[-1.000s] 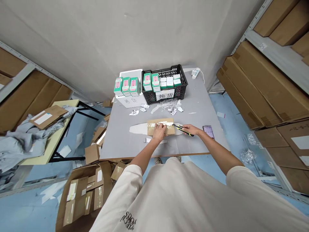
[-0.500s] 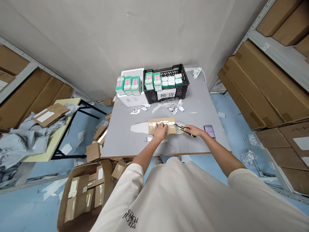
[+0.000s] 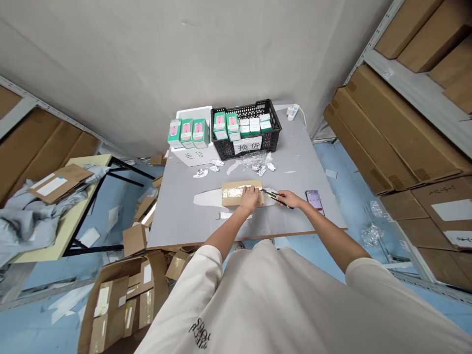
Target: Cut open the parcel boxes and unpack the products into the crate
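Note:
A small taped cardboard box (image 3: 232, 193) lies flat on the grey table (image 3: 180, 221) in front of me. My left hand (image 3: 250, 197) rests over the box's right half, fingers curled onto its taped top and holding it down. In my right hand (image 3: 290, 198), the fingers are wrapped round a black and yellow utility knife (image 3: 277, 197). Its front end points left and meets the box's right end, close to my left fingertips. Whether the blade is in the tape is too small to tell. Beneath the box shows a white worn patch (image 3: 205, 197).
A black crate (image 3: 275, 140) and a white bin (image 3: 190, 156) hold green-and-white boxes at the back. Crumpled paper scraps (image 3: 201, 173) and clear plastic wrap (image 3: 254, 158) lie before them. A phone (image 3: 314, 201) sits right. A large carton (image 3: 158, 280) of boxes stands lower left.
My left hand has slid right along the box, its fingers drawn closer together near the right end. The knife stays at that end. The whole view has shifted slightly.

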Motion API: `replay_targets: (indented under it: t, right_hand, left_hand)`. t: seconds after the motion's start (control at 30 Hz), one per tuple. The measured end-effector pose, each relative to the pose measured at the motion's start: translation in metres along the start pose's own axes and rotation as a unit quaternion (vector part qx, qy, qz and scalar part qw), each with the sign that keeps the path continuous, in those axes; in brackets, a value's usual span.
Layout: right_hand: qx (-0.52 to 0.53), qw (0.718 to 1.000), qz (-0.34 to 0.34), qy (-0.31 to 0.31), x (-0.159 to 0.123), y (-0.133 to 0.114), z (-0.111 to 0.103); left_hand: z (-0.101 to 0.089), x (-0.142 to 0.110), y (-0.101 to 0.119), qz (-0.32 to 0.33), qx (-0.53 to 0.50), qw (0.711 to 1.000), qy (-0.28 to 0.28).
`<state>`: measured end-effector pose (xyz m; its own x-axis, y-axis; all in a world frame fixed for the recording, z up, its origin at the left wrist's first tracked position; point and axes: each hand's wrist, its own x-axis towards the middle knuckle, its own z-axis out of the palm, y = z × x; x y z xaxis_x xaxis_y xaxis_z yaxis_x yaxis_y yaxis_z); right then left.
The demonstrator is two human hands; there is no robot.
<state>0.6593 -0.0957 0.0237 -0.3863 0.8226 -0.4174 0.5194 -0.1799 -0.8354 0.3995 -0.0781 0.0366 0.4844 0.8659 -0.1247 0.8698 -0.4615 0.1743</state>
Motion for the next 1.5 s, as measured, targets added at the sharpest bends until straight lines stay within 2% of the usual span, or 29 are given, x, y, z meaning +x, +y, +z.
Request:
replay_targets:
  t: [0.37,0.63,0.7,0.83,0.93,1.03,1.2,1.5]
  right_hand:
    - [0.015,1.0,-0.008,-0.013,0.012,0.002,0.003]
    - [-0.009,1.0,0.007,-0.027,-0.001,0.009,0.001]
    - [-0.03,0.999,-0.004,-0.02,-0.003,0.01,-0.001]
    - [-0.094,0.994,-0.041,0.033,0.004,0.001,-0.006]
    - [-0.115,0.992,-0.035,0.033,0.014,-0.01,-0.005]
    - [-0.08,0.997,-0.012,0.007,0.018,-0.014,-0.001]
    - [-0.005,1.0,-0.004,-0.026,0.006,-0.006,0.005]
    - [-0.004,0.999,0.01,-0.045,-0.004,-0.001,-0.006]
  left_hand:
    - [0.005,0.0,0.001,0.015,0.007,1.0,0.008]
    - [0.007,-0.002,0.0,0.016,0.017,1.0,0.011]
    - [0.008,-0.002,-0.001,0.018,0.012,1.0,0.014]
    - [0.008,-0.001,-0.001,0.011,0.014,1.0,0.011]
    - [0.007,0.0,0.0,0.007,0.009,1.0,0.012]
    - [0.006,-0.001,0.0,0.003,0.018,1.0,0.011]
    - [0.007,-0.003,-0.001,0.007,0.013,1.0,0.018]
    - [0.009,-0.002,-0.003,0.017,0.007,0.999,0.029]
